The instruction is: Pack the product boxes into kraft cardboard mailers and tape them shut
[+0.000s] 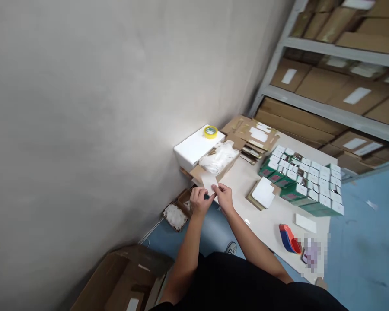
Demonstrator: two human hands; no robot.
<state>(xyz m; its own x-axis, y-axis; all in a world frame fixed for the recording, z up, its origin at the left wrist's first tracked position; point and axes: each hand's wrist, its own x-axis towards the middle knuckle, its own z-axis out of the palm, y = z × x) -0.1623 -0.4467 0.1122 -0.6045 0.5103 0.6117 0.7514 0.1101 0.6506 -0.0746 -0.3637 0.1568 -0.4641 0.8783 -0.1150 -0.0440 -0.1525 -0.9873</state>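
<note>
A two-sided pinch just below the middle of the frame

Through the head camera I had the left hand (199, 201) and the right hand (224, 196) close together near the centre of the frame. The fingers of both were grasping the lower end of a small, flat white rectangle of paper or thin card (209, 179), with the right thumb over its face. I judged that pinching from two sides kept so thin a thing from flexing.

It was held in front of a brown cardboard carton (228, 168) heaped with crumpled white plastic (219, 156); whether the two touched, I could not tell.

The carton stood on the white-topped desk (241, 181), beside a block-shaped white box (194, 149). A yellow ring of tape (210, 135) lay flat on that box, perhaps so that it would not roll.

Right of centre, the green-and-white cartons (304, 185) were packed in tight rows, probably bracing one another upright. Nearer the centre lay a low stack of white and brown flat pieces (263, 193), squared up loosely, presumably to save space.
</note>
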